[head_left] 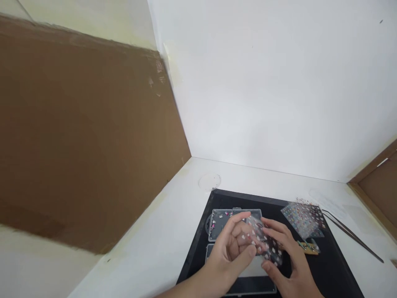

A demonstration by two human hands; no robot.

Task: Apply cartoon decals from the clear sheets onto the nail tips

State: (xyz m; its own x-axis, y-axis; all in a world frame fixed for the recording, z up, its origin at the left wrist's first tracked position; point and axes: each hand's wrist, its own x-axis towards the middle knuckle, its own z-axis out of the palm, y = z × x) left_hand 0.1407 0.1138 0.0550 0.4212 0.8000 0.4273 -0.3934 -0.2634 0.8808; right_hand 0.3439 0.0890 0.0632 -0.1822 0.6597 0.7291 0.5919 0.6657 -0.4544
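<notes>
Between my two hands is a clear sticker sheet [263, 244] printed with small white and red shapes, held tilted above a black mat. My left hand [231, 252] grips its left side, thumb in front and fingers behind. At the sheet's right side, my right hand [287, 252] holds it between thumb and fingers. Behind and below my hands lies an open clear plastic case [214, 236] with tiny silver and pink pieces in it, partly hidden by my left hand. A pale flat piece [249, 269] shows in its lower half.
The black mat [192, 265] lies on a white table. More sticker sheets [302, 219] are fanned at its upper right, near a small yellow and green item [310, 247]. Long dark tweezers [353, 236] lie at the right. A clear round disc [209, 182] sits behind the mat; cardboard [93, 136] stands left.
</notes>
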